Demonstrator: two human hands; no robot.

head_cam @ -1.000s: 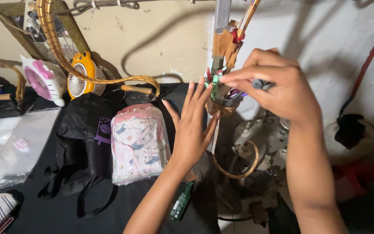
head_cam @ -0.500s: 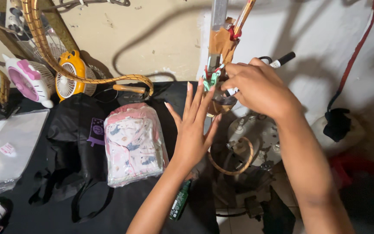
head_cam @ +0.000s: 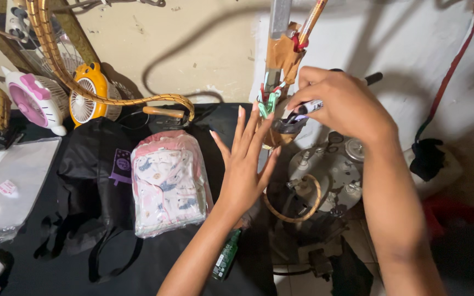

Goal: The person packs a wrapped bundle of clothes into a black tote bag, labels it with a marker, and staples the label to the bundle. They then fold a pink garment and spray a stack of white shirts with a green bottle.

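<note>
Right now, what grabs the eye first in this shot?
The two hands at centre: the left hand spread flat with fingers up, the right hand holding a marker against a taped upright post. Left of them, a pink wrapped bundle lies on the black table.

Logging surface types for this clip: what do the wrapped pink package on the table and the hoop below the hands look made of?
Pink package: apparently printed fabric in clear glossy plastic; the wrap crinkles and glints. Hoop: probably rattan or cane, matte tan, slim bent rod.
</note>
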